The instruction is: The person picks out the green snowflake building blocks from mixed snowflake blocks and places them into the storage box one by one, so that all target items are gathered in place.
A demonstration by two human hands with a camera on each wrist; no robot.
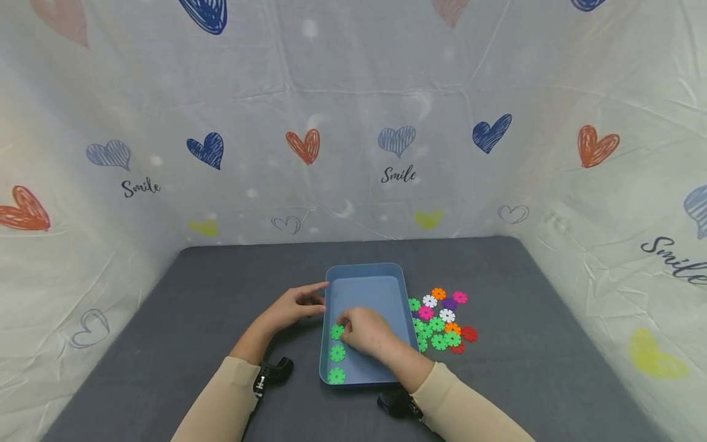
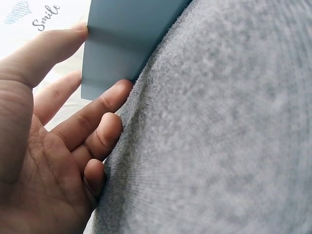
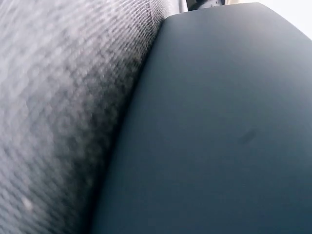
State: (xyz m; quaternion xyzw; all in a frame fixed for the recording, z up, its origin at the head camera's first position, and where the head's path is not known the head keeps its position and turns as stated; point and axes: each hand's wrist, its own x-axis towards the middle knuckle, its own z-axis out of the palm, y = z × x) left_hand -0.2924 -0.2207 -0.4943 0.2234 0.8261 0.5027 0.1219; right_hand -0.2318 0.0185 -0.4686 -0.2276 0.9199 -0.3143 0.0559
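A blue rectangular tray [image 1: 367, 294] lies on the dark cloth. Three green flower-shaped discs form a column along its left side: a near one [image 1: 336, 376], a middle one [image 1: 337, 353] and a far one [image 1: 337, 332]. My right hand [image 1: 367, 331] reaches over the tray, its curled fingertips pinching at the right edge of the far disc; the hand partly covers that disc. My left hand [image 1: 295, 305] touches the tray's outer left side, its fingers spread and loosely bent. In the left wrist view, the left hand's fingertips [image 2: 124, 90] meet the tray wall [image 2: 117, 53].
Right of the tray lies a loose pile of flower-shaped discs: green [image 1: 439, 342], white [image 1: 447, 315], orange [image 1: 439, 294], pink [image 1: 460, 297], purple [image 1: 450, 304] and red [image 1: 469, 334]. A heart-printed curtain [image 1: 353, 202] stands behind the table. The tray's outer wall [image 3: 209, 122] fills much of the right wrist view.
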